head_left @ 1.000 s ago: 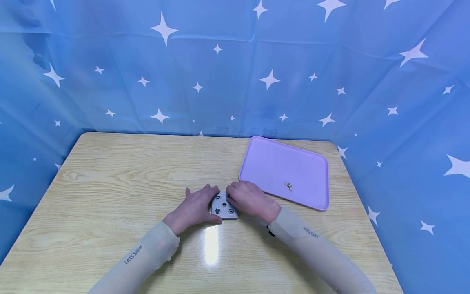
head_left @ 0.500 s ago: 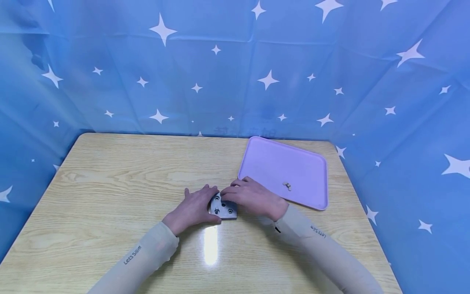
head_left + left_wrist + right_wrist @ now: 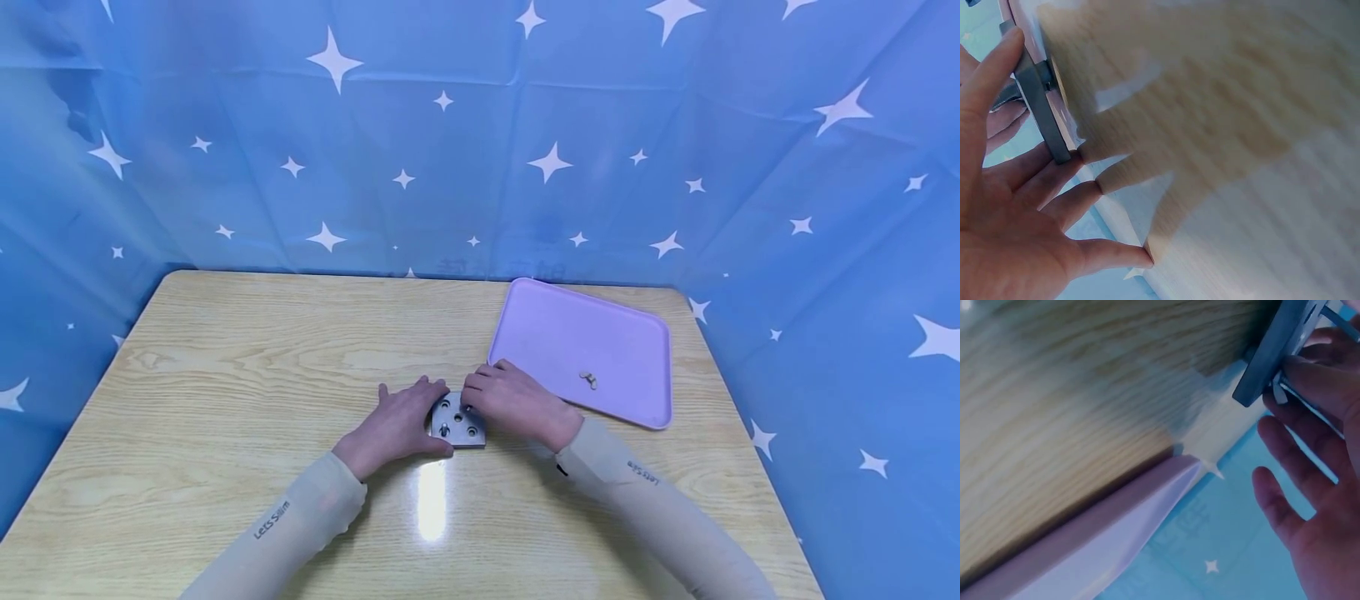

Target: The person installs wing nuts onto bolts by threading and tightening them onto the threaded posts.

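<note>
— Drawn back slightly since half a second earlier: the right grip point(image 3: 513, 406), its fingertips now leaving more of the metal plate's point(image 3: 458, 430) centre uncovered. Left grip point(image 3: 400, 423) and plate remain in place.

— Where does the plate lie, and how is it held?

— Between the two grips on the desk point(image 3: 262, 375), near the lilac tray point(image 3: 577, 333). Left thumb and fingers clasp its left side. In the right wrist view, right thumb and forefinger appear to pinch a small metal tab point(image 3: 1279, 392) at the plate's edge.

— Which relation governs the coming move?

— By judgement, the far right corner: it lies under and just left of the right fingertips, the nearer hand to it. Plate nearly as broad as long, hence no clear long axis; a winged fastener point(image 3: 445, 430) stands at its near left corner.

— What is obscured?

— That far right corner, covered by the right fingers in the head view. Whether the tab belongs to another fastener cannot be told. Plate cut off in the right wrist view; the tray's wing nut point(image 3: 588, 380) too small for detail.
</note>
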A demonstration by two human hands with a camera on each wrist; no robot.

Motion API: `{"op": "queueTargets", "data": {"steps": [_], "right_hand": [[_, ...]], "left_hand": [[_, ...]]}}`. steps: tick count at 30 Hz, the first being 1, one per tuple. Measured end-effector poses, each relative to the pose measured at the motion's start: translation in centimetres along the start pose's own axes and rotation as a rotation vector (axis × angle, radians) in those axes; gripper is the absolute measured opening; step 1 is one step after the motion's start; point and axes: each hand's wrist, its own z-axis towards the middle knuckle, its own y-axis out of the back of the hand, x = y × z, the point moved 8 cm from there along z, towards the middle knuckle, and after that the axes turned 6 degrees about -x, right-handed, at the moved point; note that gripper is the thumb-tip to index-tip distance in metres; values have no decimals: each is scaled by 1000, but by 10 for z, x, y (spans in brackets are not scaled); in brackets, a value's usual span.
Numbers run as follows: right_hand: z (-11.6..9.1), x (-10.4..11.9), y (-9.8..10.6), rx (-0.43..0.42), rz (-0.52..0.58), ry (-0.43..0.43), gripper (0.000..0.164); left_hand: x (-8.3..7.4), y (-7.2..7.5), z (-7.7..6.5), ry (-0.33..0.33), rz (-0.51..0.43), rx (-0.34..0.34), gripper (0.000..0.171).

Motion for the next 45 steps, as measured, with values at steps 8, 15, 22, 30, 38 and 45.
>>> {"op": "queueTargets", "data": {"steps": [8, 15, 22, 30, 38, 45], "right_hand": [[4, -2, 2, -79, 62, -142, 8], [5, -2, 1, -72, 143, -285, 12], [-2, -5, 5, -19, 194, -231, 25], [-8, 0, 9, 60, 116, 49, 40], [-5, -2, 6, -1, 99, 20, 25], [0, -1, 1, -78, 18, -36, 8]], "left_hand": [[-1, 0, 0, -2, 1, -8, 93], [-2, 1, 0, -11, 4, -22, 93], [-1, 0, -1, -16, 2, -24, 95], [1, 0, -1, -10, -11, -19, 93], [0, 0, 0, -10, -17, -22, 91], [1, -1, 0, -7, -5, -18, 91]]}}
